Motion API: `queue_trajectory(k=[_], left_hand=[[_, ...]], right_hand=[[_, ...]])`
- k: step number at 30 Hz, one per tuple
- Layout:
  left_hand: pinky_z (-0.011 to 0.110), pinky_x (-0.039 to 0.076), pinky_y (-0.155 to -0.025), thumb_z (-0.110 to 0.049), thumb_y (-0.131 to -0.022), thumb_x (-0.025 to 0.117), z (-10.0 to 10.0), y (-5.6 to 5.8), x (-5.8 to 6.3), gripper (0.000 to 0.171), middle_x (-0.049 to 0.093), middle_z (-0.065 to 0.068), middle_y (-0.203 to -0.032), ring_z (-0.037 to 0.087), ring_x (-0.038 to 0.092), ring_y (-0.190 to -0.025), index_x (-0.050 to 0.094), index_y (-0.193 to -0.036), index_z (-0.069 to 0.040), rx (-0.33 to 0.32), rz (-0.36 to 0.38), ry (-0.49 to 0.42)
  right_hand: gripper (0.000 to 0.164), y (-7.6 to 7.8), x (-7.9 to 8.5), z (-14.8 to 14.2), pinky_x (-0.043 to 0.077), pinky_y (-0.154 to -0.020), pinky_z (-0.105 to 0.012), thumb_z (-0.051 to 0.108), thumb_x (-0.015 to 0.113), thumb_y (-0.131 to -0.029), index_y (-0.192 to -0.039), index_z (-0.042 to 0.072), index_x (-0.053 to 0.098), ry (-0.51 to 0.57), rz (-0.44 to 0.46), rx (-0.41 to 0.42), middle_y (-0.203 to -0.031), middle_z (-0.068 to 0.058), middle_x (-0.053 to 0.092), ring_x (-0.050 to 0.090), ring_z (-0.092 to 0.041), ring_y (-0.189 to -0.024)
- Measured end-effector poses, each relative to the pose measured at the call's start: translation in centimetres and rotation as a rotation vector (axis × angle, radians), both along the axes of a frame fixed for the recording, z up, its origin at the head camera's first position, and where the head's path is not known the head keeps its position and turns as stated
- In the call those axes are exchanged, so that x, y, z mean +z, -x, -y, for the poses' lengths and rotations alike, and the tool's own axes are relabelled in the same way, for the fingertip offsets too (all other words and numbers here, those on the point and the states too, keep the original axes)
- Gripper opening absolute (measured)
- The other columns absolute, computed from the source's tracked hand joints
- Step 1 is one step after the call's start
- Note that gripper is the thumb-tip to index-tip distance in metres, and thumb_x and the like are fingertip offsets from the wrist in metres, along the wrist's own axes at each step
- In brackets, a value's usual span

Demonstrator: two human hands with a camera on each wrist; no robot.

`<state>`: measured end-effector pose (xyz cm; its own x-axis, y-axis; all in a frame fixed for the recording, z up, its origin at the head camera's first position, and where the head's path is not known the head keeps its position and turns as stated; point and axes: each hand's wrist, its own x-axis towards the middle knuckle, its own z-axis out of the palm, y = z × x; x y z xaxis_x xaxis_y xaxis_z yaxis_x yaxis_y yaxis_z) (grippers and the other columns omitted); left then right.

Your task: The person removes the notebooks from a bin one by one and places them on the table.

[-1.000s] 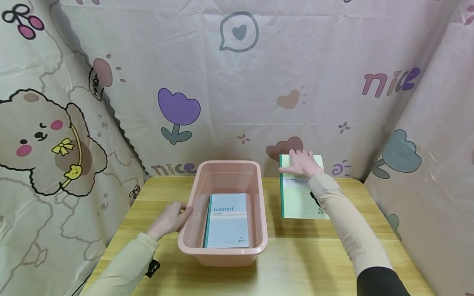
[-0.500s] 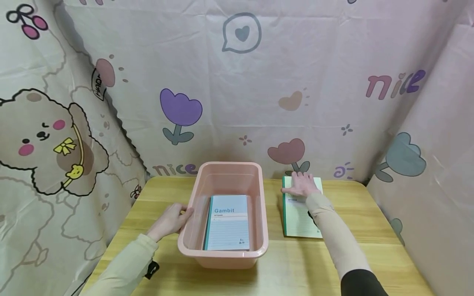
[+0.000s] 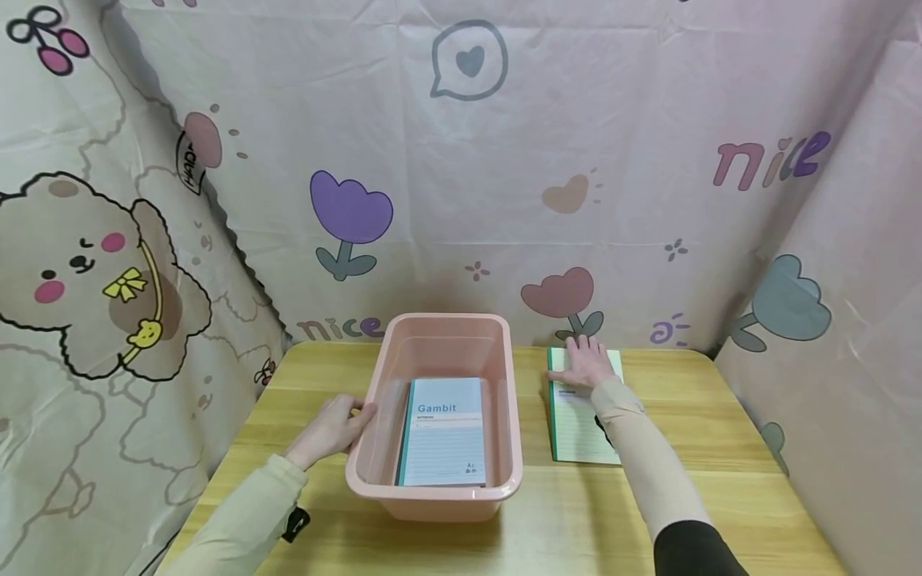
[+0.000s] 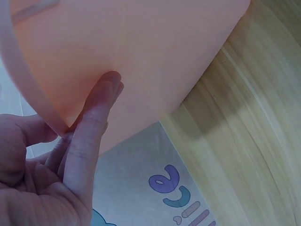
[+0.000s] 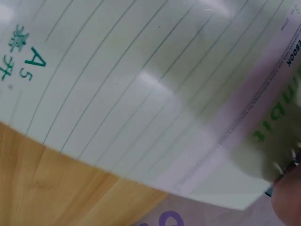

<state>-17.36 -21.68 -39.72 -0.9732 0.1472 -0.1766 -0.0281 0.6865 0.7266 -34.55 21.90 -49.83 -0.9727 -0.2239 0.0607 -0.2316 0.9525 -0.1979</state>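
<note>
A pink plastic tub [image 3: 438, 506] stands on the table, with a blue-covered notebook [image 3: 448, 448] lying face up inside. My left hand [image 3: 331, 432] grips the tub's left rim; in the left wrist view the thumb and fingers [image 4: 87, 146] lie on either side of the wall. To the right of the tub, a pale green notebook [image 3: 579, 432] lies flat with its dark green spine on the left. My right hand [image 3: 587, 364] holds its upper end, thumb at the spine side. In the right wrist view one fingertip [image 5: 289, 197] touches the notebook's top edge; the other fingers are out of sight.
The wooden table [image 3: 576, 520] meets a patterned curtain [image 3: 446, 160] at the back, close behind the tub and the green notebook. More curtain hangs at both sides. A thin dark cable [image 3: 154, 554] hangs at the lower left.
The green notebook has come down onto the table with my right hand, then shifted very slightly left. My left hand and the tub have stayed in place.
</note>
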Motion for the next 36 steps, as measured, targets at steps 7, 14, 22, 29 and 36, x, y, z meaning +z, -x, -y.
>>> queue_trajectory(k=[7,14,22,29,36], left_hand=[[0.03,0.059,-0.054,-0.014,-0.104,0.048,0.0,-0.1,0.0,0.037,0.072,0.014,-0.08,0.018,0.071,-0.061,0.061,-0.121,0.016,-0.001,-0.005,0.008],[0.031,0.059,-0.054,-0.016,-0.105,0.049,-0.1,0.0,0.2,0.037,0.071,0.014,-0.08,0.018,0.07,-0.061,0.062,-0.119,0.015,-0.007,-0.013,0.017],[0.032,0.059,-0.054,-0.016,-0.105,0.048,-0.1,-0.1,0.3,0.037,0.072,0.014,-0.081,0.019,0.071,-0.063,0.062,-0.119,0.015,-0.015,-0.006,0.008],[0.032,0.06,-0.055,-0.015,-0.105,0.048,-0.1,-0.1,0.2,0.037,0.072,0.014,-0.082,0.02,0.072,-0.064,0.061,-0.12,0.016,-0.012,0.0,-0.004],[0.031,0.059,-0.055,-0.016,-0.105,0.048,-0.1,-0.2,0.3,0.037,0.072,0.014,-0.081,0.018,0.071,-0.063,0.062,-0.119,0.015,-0.013,-0.008,0.007]], right_hand=[[0.077,-0.1,0.1,-0.1,0.034,-0.104,-0.061,0.059,0.073,-0.081,-0.131,0.003,0.053,0.012,-0.009,0.026,-0.126,-0.026,0.05,0.043,-0.048,-0.118],[0.069,-0.6,1.8,0.4,0.035,-0.103,-0.061,0.057,0.071,-0.084,-0.127,0.006,0.056,-0.004,-0.018,0.035,-0.128,-0.024,0.053,0.046,-0.048,-0.12],[0.065,-1.8,4.9,2.4,0.038,-0.099,-0.059,0.059,0.066,-0.087,-0.126,0.007,0.058,-0.031,-0.019,0.073,-0.126,-0.021,0.055,0.048,-0.045,-0.12],[0.063,-3.0,7.4,4.2,0.038,-0.094,-0.056,0.06,0.061,-0.09,-0.125,0.008,0.057,-0.035,-0.03,0.094,-0.12,-0.019,0.056,0.049,-0.043,-0.116],[0.057,-4.7,10.1,5.9,0.037,-0.092,-0.053,0.055,0.059,-0.095,-0.125,0.007,0.055,-0.026,-0.029,0.088,-0.121,-0.02,0.053,0.047,-0.043,-0.112]])
